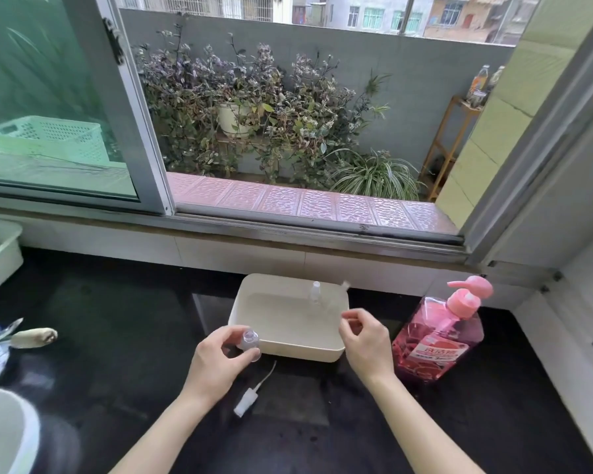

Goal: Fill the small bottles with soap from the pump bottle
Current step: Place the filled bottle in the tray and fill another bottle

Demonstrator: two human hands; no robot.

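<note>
The left hand point(220, 357) curls around a small clear bottle point(249, 343), thumb and fingers pinching its sides; the bottle is uncapped, its open neck tilted up toward the tray. The right hand point(365, 336) is half closed, thumb and forefinger pinched together above the tray's right front corner; whether anything is between them cannot be told. On the black counter point(117, 336) below the left hand lies a white spray cap with its thin tube point(250, 395). Just beyond both hands sits a cream rectangular tray point(288, 350), and a second small clear bottle point(315, 294) stands upright at its far side. Right of the tray stands the pump bottle point(439, 336), pink liquid inside, pink pump head, with a red-and-white label printed in Chinese characters too blurred to read.
</note>
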